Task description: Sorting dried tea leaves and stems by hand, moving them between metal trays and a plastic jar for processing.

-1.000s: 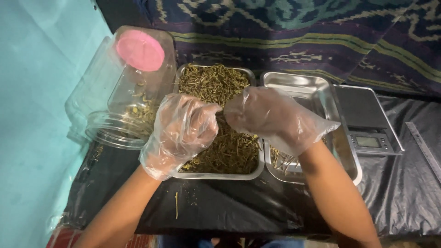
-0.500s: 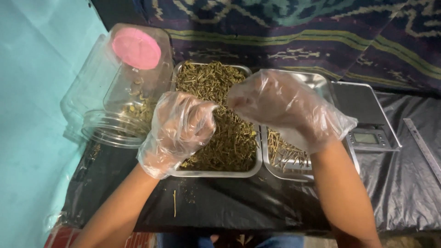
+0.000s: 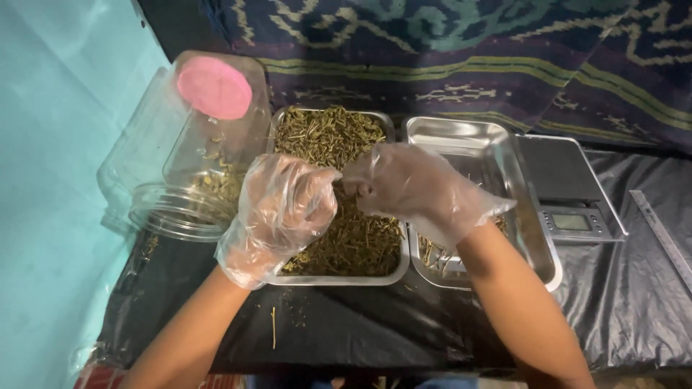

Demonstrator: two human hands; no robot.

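My right hand has come back from the steel tray to meet my left hand; both gloved fists are clenched, pinching a dried stem together over the herb tray.

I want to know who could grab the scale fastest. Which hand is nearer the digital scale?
Right. The right hand is over the trays, closer to the digital scale at far right; the left hand sits farther left, beside the jar.

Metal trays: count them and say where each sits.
2. One metal tray, heaped with dried green stems, sits under both gloved hands beside the tipped clear jar. The second tray, nearly empty, stands right of it, against the digital scale.
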